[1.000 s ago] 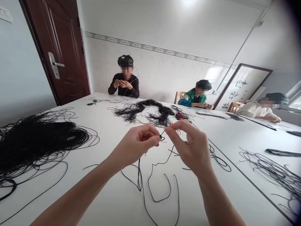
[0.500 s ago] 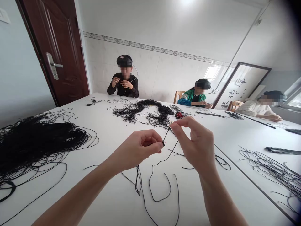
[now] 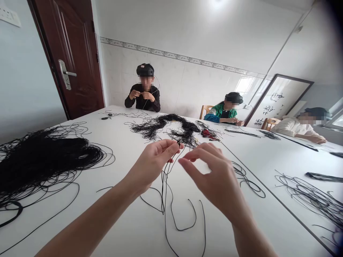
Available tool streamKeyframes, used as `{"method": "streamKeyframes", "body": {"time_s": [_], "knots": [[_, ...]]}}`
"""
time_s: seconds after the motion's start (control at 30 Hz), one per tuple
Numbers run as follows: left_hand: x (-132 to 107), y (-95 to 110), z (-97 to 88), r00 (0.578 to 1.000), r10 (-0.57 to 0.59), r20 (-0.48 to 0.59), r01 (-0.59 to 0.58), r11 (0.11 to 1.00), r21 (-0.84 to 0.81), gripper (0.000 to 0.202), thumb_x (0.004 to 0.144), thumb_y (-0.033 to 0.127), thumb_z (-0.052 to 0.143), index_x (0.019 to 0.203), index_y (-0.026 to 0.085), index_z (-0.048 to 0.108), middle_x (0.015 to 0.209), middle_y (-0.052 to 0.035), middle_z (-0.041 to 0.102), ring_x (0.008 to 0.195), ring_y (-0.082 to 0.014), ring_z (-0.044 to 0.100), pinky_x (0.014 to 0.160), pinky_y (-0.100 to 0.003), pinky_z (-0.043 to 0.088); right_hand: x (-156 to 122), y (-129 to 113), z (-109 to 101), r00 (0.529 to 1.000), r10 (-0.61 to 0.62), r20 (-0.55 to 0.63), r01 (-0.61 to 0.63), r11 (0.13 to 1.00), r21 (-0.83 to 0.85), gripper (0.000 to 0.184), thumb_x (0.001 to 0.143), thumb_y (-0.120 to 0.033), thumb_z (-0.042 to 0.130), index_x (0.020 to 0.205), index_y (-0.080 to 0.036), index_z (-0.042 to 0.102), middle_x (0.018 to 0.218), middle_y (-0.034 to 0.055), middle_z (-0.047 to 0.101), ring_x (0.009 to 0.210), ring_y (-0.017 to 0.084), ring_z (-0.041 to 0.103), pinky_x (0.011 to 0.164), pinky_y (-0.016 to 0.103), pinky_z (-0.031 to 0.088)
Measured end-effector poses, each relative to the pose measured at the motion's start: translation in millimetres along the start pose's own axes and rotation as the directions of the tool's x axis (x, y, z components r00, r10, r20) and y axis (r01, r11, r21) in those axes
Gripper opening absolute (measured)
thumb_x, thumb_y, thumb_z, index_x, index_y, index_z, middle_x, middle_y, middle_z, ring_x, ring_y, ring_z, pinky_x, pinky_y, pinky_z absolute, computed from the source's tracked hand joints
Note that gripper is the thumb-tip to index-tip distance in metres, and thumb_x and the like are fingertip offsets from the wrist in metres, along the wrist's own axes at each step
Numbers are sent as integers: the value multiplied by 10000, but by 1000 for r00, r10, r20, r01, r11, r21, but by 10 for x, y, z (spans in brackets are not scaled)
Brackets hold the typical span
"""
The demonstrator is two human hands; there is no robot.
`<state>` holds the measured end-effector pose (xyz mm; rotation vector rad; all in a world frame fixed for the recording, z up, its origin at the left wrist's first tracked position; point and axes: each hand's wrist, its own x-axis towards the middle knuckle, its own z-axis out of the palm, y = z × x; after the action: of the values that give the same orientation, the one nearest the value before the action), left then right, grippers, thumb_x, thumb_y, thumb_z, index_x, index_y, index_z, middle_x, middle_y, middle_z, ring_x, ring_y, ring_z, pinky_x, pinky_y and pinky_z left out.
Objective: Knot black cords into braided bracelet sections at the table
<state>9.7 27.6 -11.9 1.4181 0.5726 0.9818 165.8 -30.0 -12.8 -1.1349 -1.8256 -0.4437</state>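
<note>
**Two bare hands at a knotted black cord over a white worktop**

From the wearer's head, the left grip [image 3: 152, 166] is closed, thumb pinched against fingertips on a thin black cord [image 3: 164, 182], with a small knot [image 3: 178, 143] at the pinch. From there the cord falls in loose strands and curls across the white worktop [image 3: 120, 225] below. The right grip [image 3: 211, 178] is open, fingers curved and parted, holding nothing, just beside the cord but not touching it.

A large heap of black cord [image 3: 45, 157] lies to the left. Straight ahead stretches a long black tangle [image 3: 160, 126], with a small red bundle [image 3: 206, 133] at its right end.

Three other people sit further along the worktop: one in black [image 3: 143, 101] at the far end, hands raised before the chest, and one in a green top [image 3: 221, 112] and one in a pale top [image 3: 293, 126] off to the right – each with hands close together.
</note>
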Motion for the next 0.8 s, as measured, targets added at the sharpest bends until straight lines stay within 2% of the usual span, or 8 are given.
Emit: {"method": "streamKeyframes", "body": {"time_s": [0.07,0.2,0.37,0.5,0.7,0.8], "knots": [[-8,-10,15,1000,22,15,-21,999,-45,288,904,469,639,858,186,650,920,-20,630,951,-170,532,897,-346,382,-16,-26,72,999,25,23,-25,1000,-4,117,871,-280,696,827,-198,624,743,-5,624,727,152,583,756,367,459],[-21,-36,50,999,45,21,-44,997,-59,272,932,432,610,844,176,637,848,-16,596,917,-171,529,931,-368,364,-31,-22,193,999,24,-49,-22,999,31,74,902,-184,630,831,-186,611,763,1,621,740,142,566,731,342,470],[-34,-53,92,999,41,-30,-44,991,-125,296,931,424,611,788,166,630,862,-10,559,889,-157,464,919,-363,351,-39,-23,189,999,29,-31,-27,998,60,119,911,-134,587,805,-181,562,765,-5,600,750,127,549,735,318,471],[-57,-28,124,999,20,-25,-25,976,-214,270,947,371,595,791,156,644,848,-8,570,854,-142,499,904,-349,365,-42,-32,169,999,30,14,-31,996,79,130,922,-136,577,805,-184,545,773,-12,592,764,120,545,739,312,463],[-39,-35,112,999,6,-41,-16,965,-263,254,944,349,604,788,152,643,851,-5,571,825,-117,498,857,-292,386,-31,-7,18,984,82,155,-94,993,70,148,940,-221,586,793,-208,572,786,-18,605,747,128,560,763,339,455],[-29,-33,89,998,-5,-58,-5,985,-173,236,920,375,639,802,170,639,779,21,522,756,-99,431,764,-249,368,-10,43,-79,975,192,115,-208,966,153,95,903,-348,651,914,-256,627,875,-15,654,829,142,616,730,306,486]]}}
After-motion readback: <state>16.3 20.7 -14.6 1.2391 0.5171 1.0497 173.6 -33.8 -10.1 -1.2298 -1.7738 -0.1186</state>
